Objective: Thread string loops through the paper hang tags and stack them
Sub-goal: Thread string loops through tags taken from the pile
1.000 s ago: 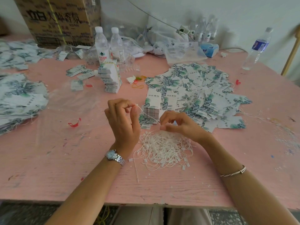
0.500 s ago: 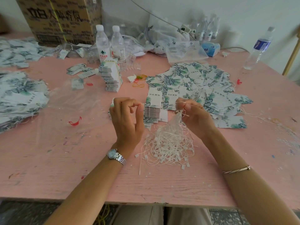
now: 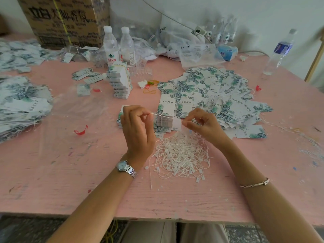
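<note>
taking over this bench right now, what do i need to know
Left hand: raised above the table, pinches the end of one white string.
Right hand: fingers curled, pinching at the top of the string pile.
The neat tag stack sits just behind the hands. The loose tags are spread behind it and to the right.
Done: strung tags are heaped at the far left, strings showing.
Left: neither hand holds a tag. Free one loop, thread it through a tag and stack it. Many loose tags remain.
</note>
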Tool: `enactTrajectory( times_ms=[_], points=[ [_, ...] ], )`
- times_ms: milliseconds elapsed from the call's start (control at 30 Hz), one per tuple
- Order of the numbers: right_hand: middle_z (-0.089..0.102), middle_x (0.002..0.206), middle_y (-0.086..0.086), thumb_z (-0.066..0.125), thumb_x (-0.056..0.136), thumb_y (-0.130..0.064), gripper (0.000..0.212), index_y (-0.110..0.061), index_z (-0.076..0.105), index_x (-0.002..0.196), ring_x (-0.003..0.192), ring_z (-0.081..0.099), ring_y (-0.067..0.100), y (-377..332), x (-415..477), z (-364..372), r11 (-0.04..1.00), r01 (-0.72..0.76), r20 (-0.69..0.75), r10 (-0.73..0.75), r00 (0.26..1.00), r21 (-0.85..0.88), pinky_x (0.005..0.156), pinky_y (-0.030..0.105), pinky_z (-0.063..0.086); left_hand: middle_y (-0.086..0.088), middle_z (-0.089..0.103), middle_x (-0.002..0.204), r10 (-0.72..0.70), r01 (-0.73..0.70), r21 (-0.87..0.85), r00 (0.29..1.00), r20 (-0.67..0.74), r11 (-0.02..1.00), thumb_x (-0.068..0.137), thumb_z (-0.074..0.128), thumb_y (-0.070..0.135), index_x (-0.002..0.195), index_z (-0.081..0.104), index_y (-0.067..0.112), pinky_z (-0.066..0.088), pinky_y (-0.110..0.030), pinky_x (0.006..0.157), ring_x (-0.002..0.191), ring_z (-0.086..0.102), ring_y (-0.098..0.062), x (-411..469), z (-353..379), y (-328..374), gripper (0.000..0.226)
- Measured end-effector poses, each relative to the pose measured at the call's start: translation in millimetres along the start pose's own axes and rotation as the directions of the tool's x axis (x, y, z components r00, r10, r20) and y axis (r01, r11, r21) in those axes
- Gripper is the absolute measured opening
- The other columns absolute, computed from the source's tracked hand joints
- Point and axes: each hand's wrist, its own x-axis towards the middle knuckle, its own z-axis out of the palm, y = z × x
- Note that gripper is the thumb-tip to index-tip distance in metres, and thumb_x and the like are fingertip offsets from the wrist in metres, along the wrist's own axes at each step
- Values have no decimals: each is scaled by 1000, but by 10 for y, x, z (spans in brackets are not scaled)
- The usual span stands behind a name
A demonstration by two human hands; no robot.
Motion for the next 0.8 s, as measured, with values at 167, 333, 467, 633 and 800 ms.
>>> enactTrajectory(
  times_ms=[167, 333, 467, 633, 800],
  points=[
    [55, 87, -6, 75, 86, -9, 12, -20, 71, 85, 75, 46, -3, 8, -4, -5, 987, 70, -1, -71, 997, -144, 70, 15, 35, -3, 40, 104, 19, -21, -61, 999, -43, 998, 100, 40, 11, 103, 44, 14, 45, -45, 74, 87, 48, -26, -2, 0, -10, 6],
    [63, 84, 0, 73, 89, -9, 3, -10, 71, 87, 73, 47, 16, 9, 16, -7, 997, 75, -44, -76, 996, -21, 70, 33, 38, -3, 40, 102, 24, -29, -70, 997, -71, 997, 100, 39, 13, 103, 43, 15, 44, -48, 71, 83, 48, -28, -7, -5, -8, 6],
    [68, 78, -6, 69, 86, -24, 15, -11, 71, 91, 73, 54, 12, -8, 22, -88, 924, -18, -140, 77, 987, 382, 73, 23, 44, 3, 43, 94, 67, -69, -42, 997, -40, 997, 103, 38, 24, 96, 44, 16, 39, -40, 71, 84, 39, -5, 10, -7, -2, 12],
    [63, 78, -7, 64, 93, -28, 19, -24, 74, 77, 71, 48, 7, 15, 54, -210, 734, 11, -213, 183, 960, 679, 68, 21, 38, 4, 52, 78, 199, -189, -76, 963, 179, 979, 92, 50, 19, 90, 49, 19, 36, -34, 70, 74, 38, -1, -28, 41, 18, 3],
    [61, 78, -4, 52, 101, -18, 22, -18, 65, 83, 70, 52, 7, 15, 109, -231, 537, 53, -255, 309, 916, 842, 66, 21, 40, 3, 59, 72, 289, -241, -162, 847, 445, 957, 88, 64, 15, 81, 66, 8, 40, -24, 66, 70, 37, 2, -54, 60, 24, 10]
  ],
)
